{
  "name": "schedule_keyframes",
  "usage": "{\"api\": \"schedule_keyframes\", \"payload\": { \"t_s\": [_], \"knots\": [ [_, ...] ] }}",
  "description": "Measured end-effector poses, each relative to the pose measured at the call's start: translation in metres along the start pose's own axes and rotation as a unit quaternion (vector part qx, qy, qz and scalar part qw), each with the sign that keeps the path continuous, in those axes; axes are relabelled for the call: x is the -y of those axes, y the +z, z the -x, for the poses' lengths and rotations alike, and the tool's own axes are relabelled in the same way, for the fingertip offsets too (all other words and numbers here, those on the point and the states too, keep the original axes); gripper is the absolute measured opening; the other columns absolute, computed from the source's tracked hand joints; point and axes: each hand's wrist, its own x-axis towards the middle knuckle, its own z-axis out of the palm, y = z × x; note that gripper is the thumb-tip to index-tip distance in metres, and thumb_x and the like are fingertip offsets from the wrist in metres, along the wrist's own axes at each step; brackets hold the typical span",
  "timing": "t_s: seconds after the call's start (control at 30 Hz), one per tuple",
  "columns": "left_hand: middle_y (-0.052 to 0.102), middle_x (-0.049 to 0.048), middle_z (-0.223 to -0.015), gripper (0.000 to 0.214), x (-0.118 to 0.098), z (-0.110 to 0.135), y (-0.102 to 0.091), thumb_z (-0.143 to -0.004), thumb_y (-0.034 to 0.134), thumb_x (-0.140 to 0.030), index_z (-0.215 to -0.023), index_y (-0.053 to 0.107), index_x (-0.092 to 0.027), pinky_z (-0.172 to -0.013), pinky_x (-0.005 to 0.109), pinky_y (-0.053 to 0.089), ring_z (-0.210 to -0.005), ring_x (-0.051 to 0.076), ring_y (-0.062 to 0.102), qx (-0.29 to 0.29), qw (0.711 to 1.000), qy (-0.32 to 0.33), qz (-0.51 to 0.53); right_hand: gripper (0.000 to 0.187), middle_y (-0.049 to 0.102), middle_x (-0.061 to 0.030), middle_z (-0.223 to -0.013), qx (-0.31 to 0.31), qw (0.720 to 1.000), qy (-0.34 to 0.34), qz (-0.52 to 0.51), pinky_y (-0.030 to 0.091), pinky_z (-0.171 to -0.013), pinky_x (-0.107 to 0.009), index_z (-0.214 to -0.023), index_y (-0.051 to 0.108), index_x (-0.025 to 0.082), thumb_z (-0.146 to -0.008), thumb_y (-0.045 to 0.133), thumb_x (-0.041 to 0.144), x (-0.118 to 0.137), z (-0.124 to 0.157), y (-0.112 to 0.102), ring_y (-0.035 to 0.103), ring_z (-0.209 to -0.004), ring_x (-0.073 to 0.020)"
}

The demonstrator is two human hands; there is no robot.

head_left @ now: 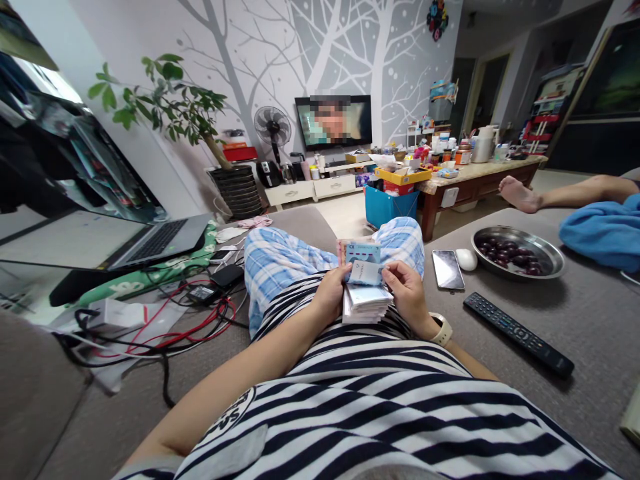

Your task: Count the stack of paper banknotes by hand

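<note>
I sit reclined on a grey sofa in a striped shirt and blue plaid shorts. Both hands rest on my lap around a thick stack of cards (367, 303). My left hand (330, 293) grips the stack's left side. My right hand (410, 293), with a watch on its wrist, holds the right side, and its thumb and fingers pinch the top card (365, 272), which is lifted up. Another blue-and-white card (363, 252) and more cards lie on my knees just beyond.
To my right on the sofa lie a phone (447, 269), a white mouse (467, 259), a metal bowl of dark fruit (517, 252) and a black remote (517, 334). Another person's leg (555, 195) and a blue cloth (603, 230) are far right. A laptop (160, 241) and tangled cables (170, 327) sit left.
</note>
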Motion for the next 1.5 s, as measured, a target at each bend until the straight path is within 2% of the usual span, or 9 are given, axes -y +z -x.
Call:
{"api": "schedule_keyframes", "payload": {
  "t_s": [0.4, 0.93, 1.17, 1.37, 1.5],
  "knots": [
    [0.083, 0.0140, -0.095, 0.024, 0.0000, -0.0013, -0.0003, -0.077, 0.077, -0.027, -0.094, 0.078, -0.010, -0.101, 0.046, 0.059, -0.105, 0.035, 0.077, -0.002, 1.000, -0.002, 0.003, 0.026, 0.052, 0.0034, -0.066, 0.011, 1.000, -0.001, 0.005, 0.033, -0.058, -0.029, -0.080, 0.065, 0.020, -0.090, 0.068, 0.044, -0.0014, -0.0004, -0.0012, 0.043, -0.060, -0.0132],
    [0.083, 0.0138, -0.096, 0.030, 0.0030, -0.0061, -0.0050, -0.075, 0.078, -0.030, -0.097, 0.077, -0.009, -0.102, 0.044, 0.057, -0.108, 0.035, 0.076, -0.001, 1.000, -0.003, 0.007, 0.029, 0.050, 0.0033, -0.064, -0.010, 1.000, -0.020, 0.020, 0.034, -0.059, -0.030, -0.077, 0.065, 0.021, -0.092, 0.064, 0.045, 0.0015, -0.0001, -0.0006, 0.042, -0.060, -0.0139],
    [0.082, 0.0139, -0.094, 0.024, 0.0019, -0.0062, -0.0037, -0.071, 0.080, -0.025, -0.090, 0.077, -0.010, -0.103, 0.045, 0.057, -0.108, 0.036, 0.076, 0.008, 1.000, 0.003, 0.011, 0.033, 0.050, 0.0029, -0.063, -0.010, 0.999, -0.040, 0.020, 0.034, -0.058, -0.029, -0.075, 0.064, 0.021, -0.093, 0.064, 0.048, 0.0021, 0.0010, -0.0005, 0.042, -0.059, -0.0142],
    [0.082, 0.0131, -0.091, 0.026, 0.0008, -0.0042, -0.0013, -0.070, 0.081, -0.028, -0.090, 0.077, -0.011, -0.103, 0.047, 0.057, -0.109, 0.037, 0.075, -0.001, 1.000, -0.001, 0.012, 0.036, 0.050, 0.0025, -0.063, -0.008, 0.999, -0.052, 0.014, 0.036, -0.057, -0.029, -0.074, 0.064, 0.022, -0.095, 0.063, 0.050, 0.0007, 0.0023, -0.0009, 0.044, -0.060, -0.0148],
    [0.082, 0.0143, -0.097, 0.031, -0.0006, -0.0013, -0.0037, -0.072, 0.082, -0.033, -0.094, 0.078, -0.011, -0.102, 0.049, 0.057, -0.108, 0.038, 0.075, 0.005, 1.000, -0.011, 0.010, 0.037, 0.052, 0.0023, -0.063, -0.006, 0.998, -0.057, 0.004, 0.038, -0.058, -0.029, -0.074, 0.065, 0.022, -0.094, 0.064, 0.052, 0.0000, 0.0030, -0.0004, 0.045, -0.060, -0.0152]
  ]
}}
